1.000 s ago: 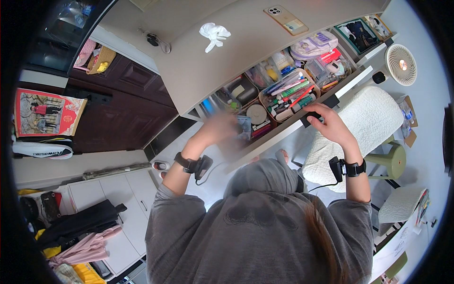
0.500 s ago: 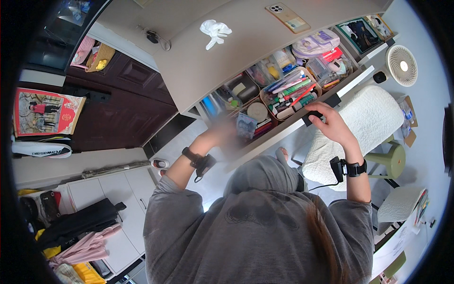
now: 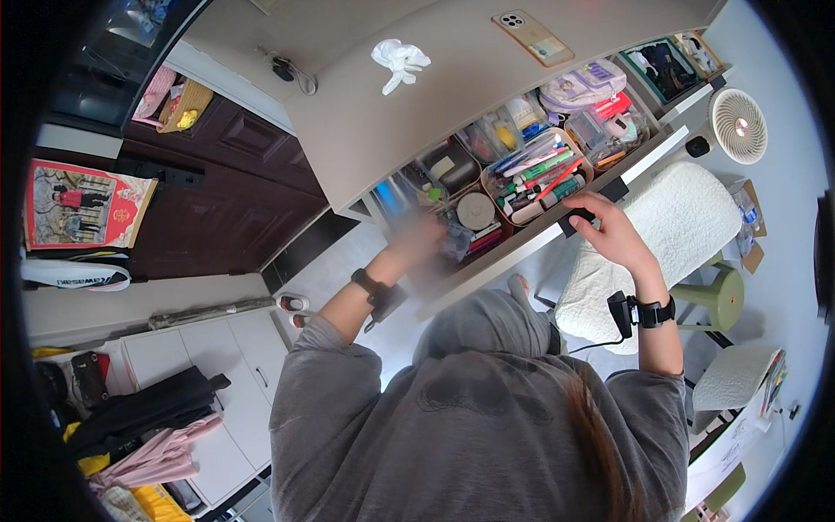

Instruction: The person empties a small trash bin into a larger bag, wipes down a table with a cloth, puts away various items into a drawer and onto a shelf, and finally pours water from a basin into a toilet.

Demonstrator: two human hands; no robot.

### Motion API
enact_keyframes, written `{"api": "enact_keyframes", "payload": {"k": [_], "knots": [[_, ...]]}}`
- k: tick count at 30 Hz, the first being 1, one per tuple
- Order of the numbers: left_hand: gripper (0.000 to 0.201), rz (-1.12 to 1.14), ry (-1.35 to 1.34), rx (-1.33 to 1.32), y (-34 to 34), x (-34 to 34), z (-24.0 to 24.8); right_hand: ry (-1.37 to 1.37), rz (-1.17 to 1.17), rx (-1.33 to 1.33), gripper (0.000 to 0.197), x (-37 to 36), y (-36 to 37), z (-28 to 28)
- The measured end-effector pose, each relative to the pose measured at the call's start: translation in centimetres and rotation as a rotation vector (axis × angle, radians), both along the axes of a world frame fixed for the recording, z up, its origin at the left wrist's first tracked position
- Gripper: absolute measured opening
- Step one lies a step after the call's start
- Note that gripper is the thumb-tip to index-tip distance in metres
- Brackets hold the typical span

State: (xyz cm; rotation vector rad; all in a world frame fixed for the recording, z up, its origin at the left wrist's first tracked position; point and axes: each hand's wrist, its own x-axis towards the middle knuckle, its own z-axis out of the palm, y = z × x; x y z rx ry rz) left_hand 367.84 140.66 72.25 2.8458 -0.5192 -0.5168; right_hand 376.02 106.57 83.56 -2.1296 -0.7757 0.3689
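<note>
The open drawer (image 3: 522, 187) projects from under the counter (image 3: 409, 113), toward the person. It is divided into compartments packed with small goods.

The left hand (image 3: 424, 244) is inside the drawer's left part, among the items there. The hand is motion-blurred; whether it is clenched, released or grasping something cannot be told. A dark band (image 3: 372, 287) sits on the left wrist.

Just right of the left hand, a round grey tin (image 3: 476, 210) lies in a compartment. Further right, a tan tray (image 3: 539, 178) holds pens and markers laid side by side, green, red and pink among them.

The right hand (image 3: 609, 230) rests on the drawer's front edge, fingers curled over a black handle (image 3: 581, 217) and grasping it. The right wrist carries a black band with a small black unit (image 3: 639, 311) attached.

The far-right compartments hold clear boxes (image 3: 609, 130) and a pale pouch (image 3: 581, 85).

On the counter top lie a crumpled white cloth (image 3: 398, 63) and a tan phone (image 3: 532, 36), well apart from each other.

Below the right hand stands a seat with a white fleecy cover (image 3: 678, 235), beside a green stool (image 3: 722, 296). A round white fan (image 3: 738, 126) sits near the drawer's right end.

A dark wood cabinet (image 3: 235, 191) stands left of the counter. White cupboards (image 3: 209, 357) lie further toward the lower left, with a black bag (image 3: 139, 409) and pink fabric (image 3: 156, 461) beside them.

The person wears a grey top (image 3: 470, 435).
</note>
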Motion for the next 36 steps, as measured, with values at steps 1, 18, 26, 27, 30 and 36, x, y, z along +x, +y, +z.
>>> {"api": "enact_keyframes", "payload": {"k": [1, 18, 26, 27, 30, 36], "knots": [[0.017, -0.021, 0.060, 0.091, -0.2, 0.1, 0.4, 0.000, -0.001, 0.000, 0.024, 0.0, 0.0, 0.0], [0.011, 0.138, -0.203, -0.099, 0.1, -0.9, -0.7, -0.064, 0.009, 0.044, 0.025, 0.0, 0.0, -1.2], [0.023, 0.247, -0.015, 0.038, -2.0, -1.0, 5.0, -0.423, -0.149, -0.158, 0.081, -0.6, -1.6, -2.0], [0.021, 0.238, 0.023, 0.036, -1.9, -0.5, 5.5, -0.419, -0.149, -0.198, 0.094, -0.2, -1.9, -2.7], [0.017, 0.264, 0.085, 0.021, -2.3, -0.9, 7.6, -0.348, -0.173, -0.060, 0.098, 0.2, -1.8, -3.4], [0.035, 0.279, -0.171, -0.241, -2.4, -3.3, 11.8, -0.354, -0.164, -0.086, 0.107, 0.4, -2.1, -4.1]]}}
